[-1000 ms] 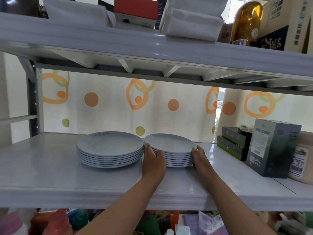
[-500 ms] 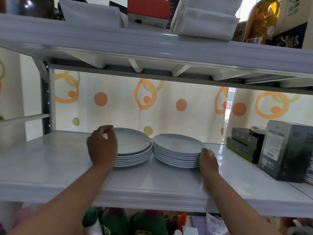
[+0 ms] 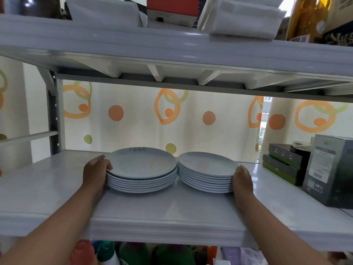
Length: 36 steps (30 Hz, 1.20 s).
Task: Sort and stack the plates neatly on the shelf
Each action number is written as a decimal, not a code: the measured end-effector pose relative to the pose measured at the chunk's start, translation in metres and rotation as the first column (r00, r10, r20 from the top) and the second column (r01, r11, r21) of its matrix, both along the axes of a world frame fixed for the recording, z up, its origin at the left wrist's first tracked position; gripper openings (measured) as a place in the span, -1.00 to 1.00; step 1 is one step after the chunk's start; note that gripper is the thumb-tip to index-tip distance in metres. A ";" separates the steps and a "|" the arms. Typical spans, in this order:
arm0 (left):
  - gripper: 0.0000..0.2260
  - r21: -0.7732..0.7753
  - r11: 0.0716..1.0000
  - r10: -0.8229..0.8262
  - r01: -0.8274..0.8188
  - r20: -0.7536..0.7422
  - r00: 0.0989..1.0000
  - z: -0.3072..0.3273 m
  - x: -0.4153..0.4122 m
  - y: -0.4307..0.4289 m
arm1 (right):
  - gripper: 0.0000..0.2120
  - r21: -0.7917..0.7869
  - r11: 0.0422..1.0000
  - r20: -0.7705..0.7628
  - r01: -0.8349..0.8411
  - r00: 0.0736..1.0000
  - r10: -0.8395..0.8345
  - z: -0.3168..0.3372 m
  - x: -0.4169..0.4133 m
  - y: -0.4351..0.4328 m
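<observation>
Left hand (image 3: 95, 175): pressed against the left side of the left plate stack (image 3: 142, 167), with the fingers curled round the rim of the upper plates. The grip is closed on that stack.

Left plate stack: pale, wide plates, set one on another and resting flat on the white middle shelf (image 3: 172, 211), which lies directly beneath it. Dark lettering is seen at the far rim of the top plate; it cannot be read.

Right plate stack (image 3: 207, 169): slightly smaller plates of the same pale colour, placed just right of the left plate stack. The rims are touching or nearly so; which cannot be told.

Right hand (image 3: 242, 180): laid flat against the far side of the right plate stack, fingers fairly straight and pointing up. Nothing is clasped.

Flat dark boxes with green edges (image 3: 282, 163) and a tall grey carton (image 3: 328, 169) are noted well to the right of the left plate stack. A curtain with orange circles (image 3: 133, 121) hangs behind it. Coloured bottles (image 3: 107, 253) are seen below it.
</observation>
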<state>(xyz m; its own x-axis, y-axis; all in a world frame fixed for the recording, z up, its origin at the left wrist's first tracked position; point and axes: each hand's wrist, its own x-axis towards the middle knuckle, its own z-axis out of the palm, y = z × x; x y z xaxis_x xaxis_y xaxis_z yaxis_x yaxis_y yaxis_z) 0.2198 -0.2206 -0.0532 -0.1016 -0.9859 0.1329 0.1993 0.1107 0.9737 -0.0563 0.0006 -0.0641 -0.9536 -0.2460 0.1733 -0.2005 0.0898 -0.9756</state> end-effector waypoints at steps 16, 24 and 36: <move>-0.82 -0.150 0.984 -0.083 0.098 0.103 0.991 -0.005 -0.011 -0.012 | -0.58 -0.013 1.000 -0.053 -0.025 0.998 0.024 0.002 0.002 0.007; -0.69 -0.186 0.979 -0.060 0.085 0.135 0.989 -0.006 -0.013 -0.018 | -0.57 0.004 1.000 -0.057 0.003 0.998 -0.003 -0.002 -0.001 0.006; -0.58 -0.525 0.842 0.328 -0.125 0.315 0.891 -0.008 -0.007 0.011 | -0.49 0.120 0.986 -0.257 0.116 0.963 -0.083 0.002 0.024 0.013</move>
<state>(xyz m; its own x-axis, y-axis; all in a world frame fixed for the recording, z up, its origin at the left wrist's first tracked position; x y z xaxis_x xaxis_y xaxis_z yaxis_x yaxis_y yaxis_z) 0.2133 -0.2099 -0.0609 -0.0258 -0.8068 0.5902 -0.2621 0.5752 0.7749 -0.0321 0.0138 -0.0619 -0.9047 -0.1890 0.3819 -0.4202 0.2468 -0.8732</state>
